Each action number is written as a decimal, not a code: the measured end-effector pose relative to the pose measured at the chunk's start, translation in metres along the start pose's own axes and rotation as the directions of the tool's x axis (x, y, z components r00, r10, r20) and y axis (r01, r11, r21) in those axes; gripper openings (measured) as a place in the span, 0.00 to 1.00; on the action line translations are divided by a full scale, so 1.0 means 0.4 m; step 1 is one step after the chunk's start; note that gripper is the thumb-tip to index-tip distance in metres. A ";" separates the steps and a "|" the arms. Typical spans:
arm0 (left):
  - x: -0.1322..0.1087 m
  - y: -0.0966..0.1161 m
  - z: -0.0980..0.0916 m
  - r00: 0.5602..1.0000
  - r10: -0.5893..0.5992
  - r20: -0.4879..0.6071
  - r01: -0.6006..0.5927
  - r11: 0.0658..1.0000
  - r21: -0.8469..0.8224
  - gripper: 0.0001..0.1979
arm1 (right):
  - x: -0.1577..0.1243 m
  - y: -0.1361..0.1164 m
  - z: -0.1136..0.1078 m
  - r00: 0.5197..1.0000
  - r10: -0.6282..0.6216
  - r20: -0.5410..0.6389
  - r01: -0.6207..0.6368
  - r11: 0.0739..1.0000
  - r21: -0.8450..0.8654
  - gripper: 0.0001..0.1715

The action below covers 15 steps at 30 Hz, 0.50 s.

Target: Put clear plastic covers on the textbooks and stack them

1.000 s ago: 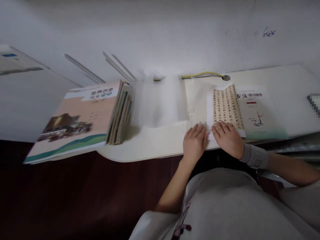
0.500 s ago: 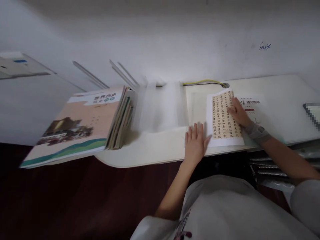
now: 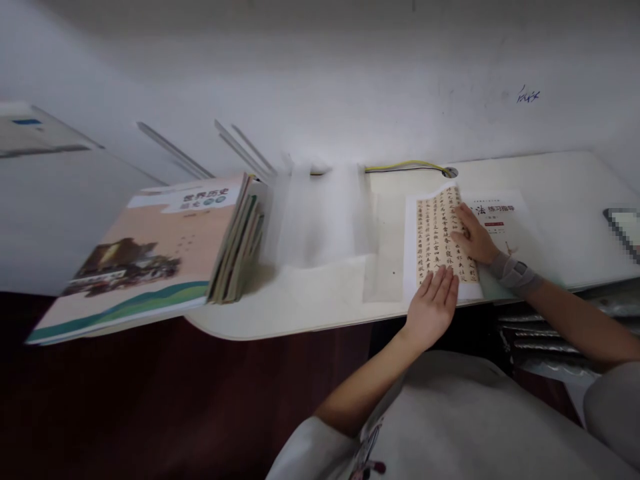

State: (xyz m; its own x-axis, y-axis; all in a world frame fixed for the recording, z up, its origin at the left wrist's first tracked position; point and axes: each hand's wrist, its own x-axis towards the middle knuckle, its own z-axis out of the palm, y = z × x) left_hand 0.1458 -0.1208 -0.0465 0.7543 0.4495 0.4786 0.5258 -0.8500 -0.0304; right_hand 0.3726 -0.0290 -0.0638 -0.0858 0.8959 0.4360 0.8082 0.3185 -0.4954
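Across the white desk (image 3: 570, 220), a stack (image 3: 140, 247) lies well to the left of my book (image 3: 500, 223), with a plastic cover (image 3: 325, 213) between them and the page (image 3: 436, 230) along the book's left side. My left hand (image 3: 433, 305) lies flat on that page, fingers together, and my right hand (image 3: 474, 233) rests at its right side, fingers slightly parted, neither gripping anything I can see. I judge this step to be smoothing, and the next move to call for even pressure.
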 end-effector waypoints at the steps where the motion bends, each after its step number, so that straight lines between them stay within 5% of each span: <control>1: -0.006 -0.005 -0.002 1.000 -0.002 -0.009 0.002 1.000 0.011 0.19 | -0.003 -0.004 -0.002 0.999 -0.019 0.027 0.020 1.000 -0.005 0.36; 11: -0.012 0.056 0.008 1.000 0.005 0.023 -0.005 1.000 0.009 0.17 | -0.061 -0.013 -0.057 0.978 -0.126 0.166 0.140 0.987 -0.079 0.38; 15: 0.000 0.085 0.013 0.999 0.011 0.051 -0.010 1.000 -0.018 0.18 | -0.058 0.019 -0.096 0.986 -0.014 0.164 0.011 1.000 0.020 0.39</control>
State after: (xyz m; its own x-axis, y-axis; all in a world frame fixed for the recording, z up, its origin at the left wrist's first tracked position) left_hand 0.1658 -0.1482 -0.0522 0.7790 0.4535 0.4330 0.5111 -0.8593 -0.0194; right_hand 0.4029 -0.0591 -0.0488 -0.1917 0.9300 0.3135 0.7952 0.3344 -0.5058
